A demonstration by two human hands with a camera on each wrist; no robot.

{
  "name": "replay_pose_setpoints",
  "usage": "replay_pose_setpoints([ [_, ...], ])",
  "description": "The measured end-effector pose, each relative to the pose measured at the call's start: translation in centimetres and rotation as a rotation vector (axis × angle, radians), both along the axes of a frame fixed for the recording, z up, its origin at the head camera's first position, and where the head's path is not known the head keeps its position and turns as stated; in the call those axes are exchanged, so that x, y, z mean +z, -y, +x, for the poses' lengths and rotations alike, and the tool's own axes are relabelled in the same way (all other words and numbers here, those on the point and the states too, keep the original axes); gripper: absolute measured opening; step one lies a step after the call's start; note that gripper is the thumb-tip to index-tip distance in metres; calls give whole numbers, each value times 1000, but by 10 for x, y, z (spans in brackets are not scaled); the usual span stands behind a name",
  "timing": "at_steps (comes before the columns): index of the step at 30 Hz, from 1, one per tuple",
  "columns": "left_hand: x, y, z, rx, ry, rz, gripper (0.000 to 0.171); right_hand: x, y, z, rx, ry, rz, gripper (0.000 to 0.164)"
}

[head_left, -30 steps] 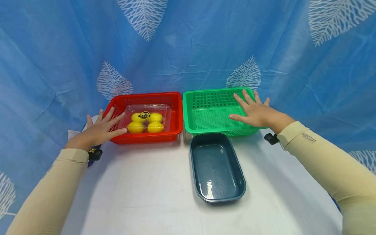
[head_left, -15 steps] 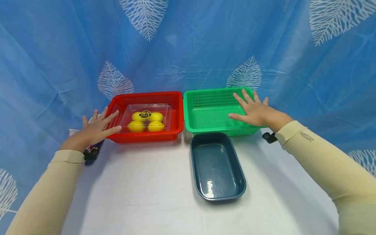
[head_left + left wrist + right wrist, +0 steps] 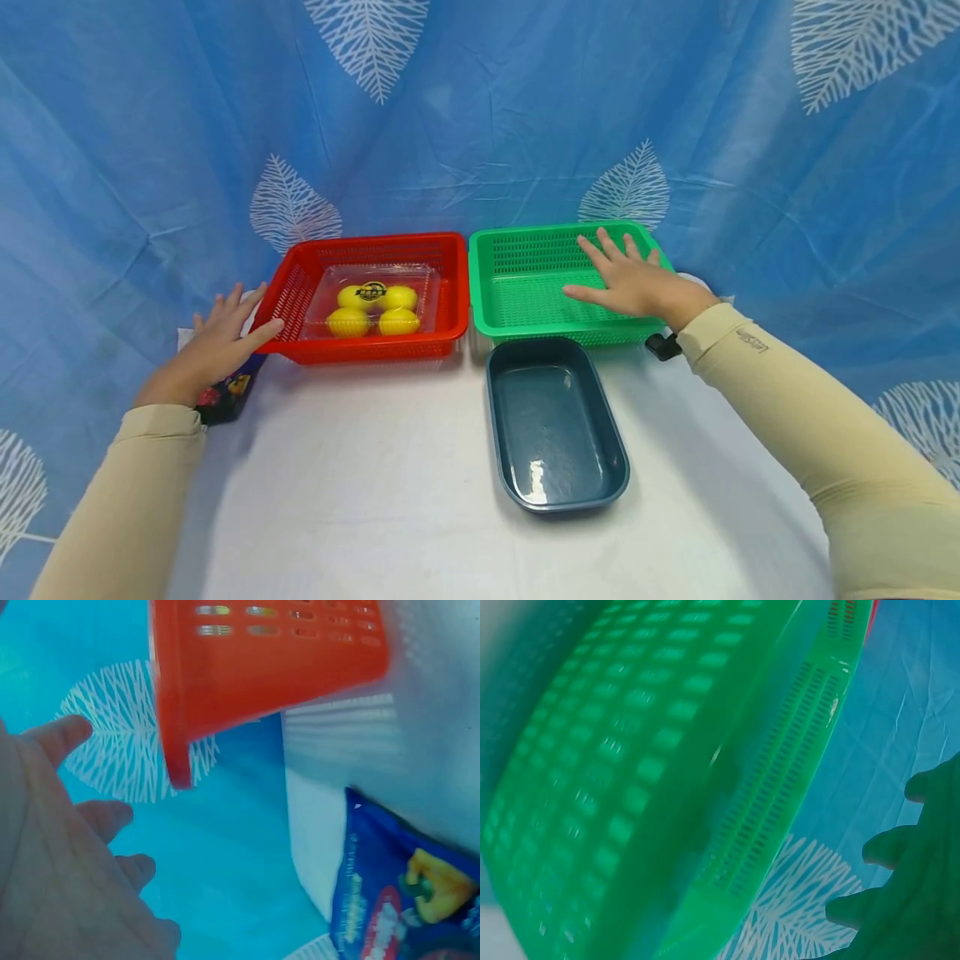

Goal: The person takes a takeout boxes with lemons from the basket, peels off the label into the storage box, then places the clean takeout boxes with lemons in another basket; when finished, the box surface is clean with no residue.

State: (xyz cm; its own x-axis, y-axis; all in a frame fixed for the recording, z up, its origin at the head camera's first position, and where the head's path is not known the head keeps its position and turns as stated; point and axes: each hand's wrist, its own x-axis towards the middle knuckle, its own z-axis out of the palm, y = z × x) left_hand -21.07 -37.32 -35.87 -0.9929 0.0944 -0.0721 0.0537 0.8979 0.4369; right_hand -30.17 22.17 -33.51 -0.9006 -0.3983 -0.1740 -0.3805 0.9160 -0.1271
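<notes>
My left hand (image 3: 213, 346), fingers spread, is beside the left end of the red basket (image 3: 360, 352). In the head view its thumb tip overlaps the basket's rim; the left wrist view shows the visible fingers holding nothing. A clear plastic box (image 3: 317, 321) with several lemons (image 3: 399, 322) and a dark label lies in that basket. Below my left hand is a blue packet (image 3: 405, 900) with a yellow pepper printed on it. My right hand (image 3: 630, 285) hovers with spread fingers over the right part of the green basket (image 3: 525, 310), whose visible inside holds nothing.
A dark blue rectangular dish (image 3: 551, 425) stands in front of the green basket, on the white tabletop (image 3: 360, 483). The two baskets sit side by side at the back. Behind them hangs a blue curtain (image 3: 480, 117) with white leaf prints.
My left hand has moved left and slightly down, away from the red basket, uncovering more of the blue packet. The right hand has shifted a little left over the green basket.
</notes>
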Motion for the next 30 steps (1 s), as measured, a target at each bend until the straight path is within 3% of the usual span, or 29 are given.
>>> replay_pose_setpoints([
  [6, -12, 5, 9, 70, -57, 122, 83, -3, 22, -7, 14, 15, -28, 91],
  [14, -30, -13, 22, 305, -211, 444, 68, -3, 59, -10, 71, 18, -72, 91],
  [25, -51, -33, 27, 431, -230, 877, 65, -5, 121, -3, 155, 25, -113, 95],
  [30, -59, -44, 24, 436, -275, 1087, 65, -9, 139, 1, 177, 42, -128, 98],
])
